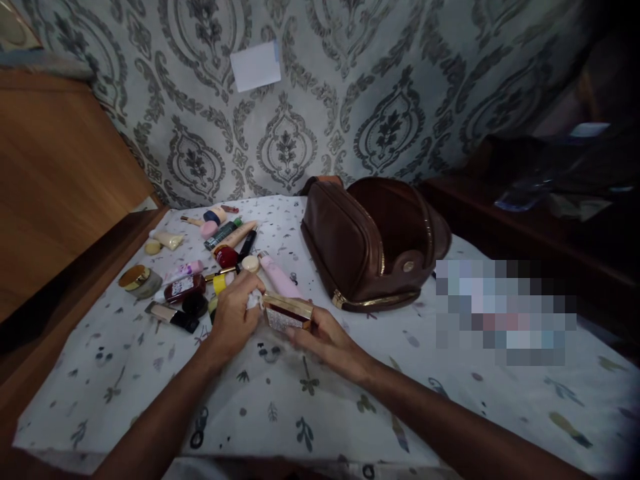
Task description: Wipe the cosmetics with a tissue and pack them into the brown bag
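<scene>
Head view: left hand (236, 312) pinches white tissue (255, 299); right hand (331, 339) clasps gold-edged box (287, 313)

- The small box (289, 315) has a shiny gold edge on top and a dark red-brown side with tiny pale writing, too blurry to read.
- It is up off the bed, long side going across, with its right end in the right hand (333, 341).
- The white wad (255, 299) is small and crumpled, maybe cloth or paper.
- The left hand (233, 316) pinches it just beside the box's left end.
</scene>
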Demonstrator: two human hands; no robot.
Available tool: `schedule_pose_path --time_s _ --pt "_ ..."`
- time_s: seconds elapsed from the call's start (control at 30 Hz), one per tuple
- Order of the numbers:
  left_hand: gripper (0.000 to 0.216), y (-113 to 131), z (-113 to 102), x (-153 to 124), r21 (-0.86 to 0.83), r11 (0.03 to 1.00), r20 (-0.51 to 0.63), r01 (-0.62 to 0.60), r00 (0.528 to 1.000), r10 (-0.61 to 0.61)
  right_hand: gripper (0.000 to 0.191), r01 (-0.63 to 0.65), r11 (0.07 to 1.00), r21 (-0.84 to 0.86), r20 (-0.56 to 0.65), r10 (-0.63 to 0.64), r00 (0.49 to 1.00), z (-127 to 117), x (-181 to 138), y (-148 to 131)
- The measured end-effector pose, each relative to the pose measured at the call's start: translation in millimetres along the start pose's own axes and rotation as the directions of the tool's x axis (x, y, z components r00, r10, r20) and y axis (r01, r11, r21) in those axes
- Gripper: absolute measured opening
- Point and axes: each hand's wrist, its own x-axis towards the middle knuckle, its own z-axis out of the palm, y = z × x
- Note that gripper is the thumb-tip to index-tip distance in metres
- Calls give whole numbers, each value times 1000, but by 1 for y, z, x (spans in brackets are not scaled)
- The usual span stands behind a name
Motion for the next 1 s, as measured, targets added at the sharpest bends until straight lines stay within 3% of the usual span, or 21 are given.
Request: schedule_pose_path --time_s 0.17,0.3,0.4,0.53,0.67,0.8,0.9,1.0 --pt "17 11 -13 2 -82 996 125 -44 991 54 36 53 997 -56 -3 -54 999 -1 2 2" --pt "31 19 -13 0 -61 995 191 -82 977 92 37 77 985 -156 -20 -81 997 -2 5 6" --pt "35 20 -5 -4 31 991 151 -127 981 121 35 126 956 -265 -42 -142 989 -2 4 8" --pt "38 20 5 -8 205 953 5 -222 974 226 43 251 878 -408 10 -271 963 -1 -1 6" --pt "45 28 11 -12 251 892 -107 -376 905 412 52 342 823 -454 63 -354 933 -1 -4 6" --pt "39 41 18 -17 157 820 -43 -550 826 562 35 401 790 -463 68 -420 905 1 -4 8" --pt "30 45 21 -17 151 831 -15 -535 840 543 30 426 767 -480 69 -451 890 2 -4 7" --pt "21 39 18 -13 176 887 -17 -428 899 437 30 385 770 -509 66 -412 909 3 -3 6"
